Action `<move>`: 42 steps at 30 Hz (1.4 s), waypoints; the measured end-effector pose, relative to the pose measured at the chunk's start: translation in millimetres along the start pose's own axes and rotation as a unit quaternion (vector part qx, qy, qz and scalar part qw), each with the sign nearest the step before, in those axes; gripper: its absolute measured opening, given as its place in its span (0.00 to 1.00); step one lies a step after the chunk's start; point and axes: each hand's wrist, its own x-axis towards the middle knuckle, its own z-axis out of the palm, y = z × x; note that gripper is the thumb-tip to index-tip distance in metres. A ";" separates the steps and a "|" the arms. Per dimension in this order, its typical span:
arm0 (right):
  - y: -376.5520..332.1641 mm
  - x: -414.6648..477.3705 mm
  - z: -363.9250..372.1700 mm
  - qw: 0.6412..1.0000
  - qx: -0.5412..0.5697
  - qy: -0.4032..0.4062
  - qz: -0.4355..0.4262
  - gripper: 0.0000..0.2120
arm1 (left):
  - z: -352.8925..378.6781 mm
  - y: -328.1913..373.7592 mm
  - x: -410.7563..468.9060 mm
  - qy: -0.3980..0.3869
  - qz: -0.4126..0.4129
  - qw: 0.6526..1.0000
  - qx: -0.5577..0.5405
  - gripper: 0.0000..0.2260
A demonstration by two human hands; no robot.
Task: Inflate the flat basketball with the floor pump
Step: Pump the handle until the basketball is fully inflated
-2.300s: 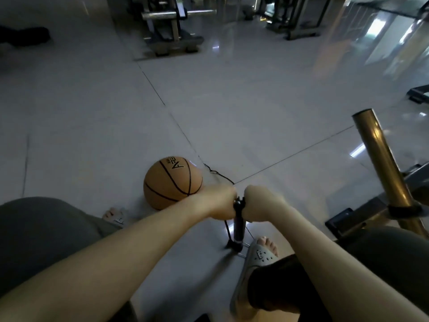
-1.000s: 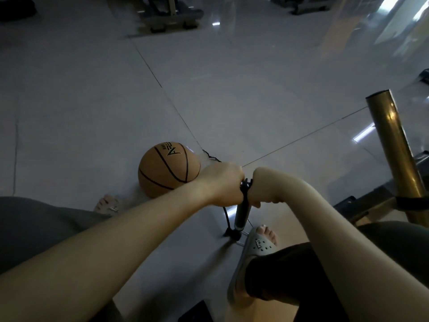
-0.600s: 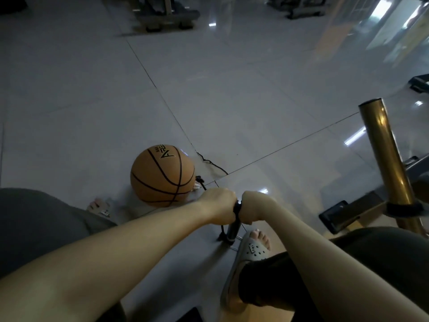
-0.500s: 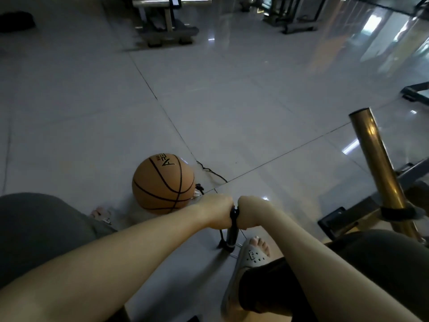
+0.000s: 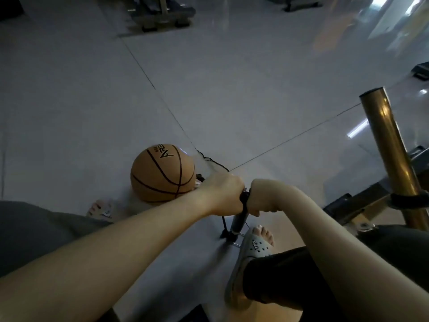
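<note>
An orange basketball [image 5: 162, 173] with black seams lies on the grey tiled floor, just left of the pump. The black floor pump [image 5: 238, 221] stands upright between my feet. Its T-handle is gripped on the left side by my left hand [image 5: 224, 196] and on the right side by my right hand [image 5: 262, 197], which hide most of the handle. A thin black hose [image 5: 213, 162] runs from the pump past the ball's right side. My right foot in a grey clog [image 5: 251, 252] rests by the pump's base.
A brass-coloured tube [image 5: 390, 149] on a metal frame rises at the right. My left foot [image 5: 101, 210] is beside the ball. Gym machines [image 5: 162, 12] stand far back. A dark object [image 5: 421, 70] lies at the right edge.
Both hands have kept their grip on the handle, which went down and has come back up a little. The ball has stayed in place.
</note>
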 end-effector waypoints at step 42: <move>-14.9 -21.9 34.5 0.983 -0.032 0.177 -0.047 0.10 | 16.6 -0.8 -29.0 -0.029 -0.043 0.998 -0.039 0.07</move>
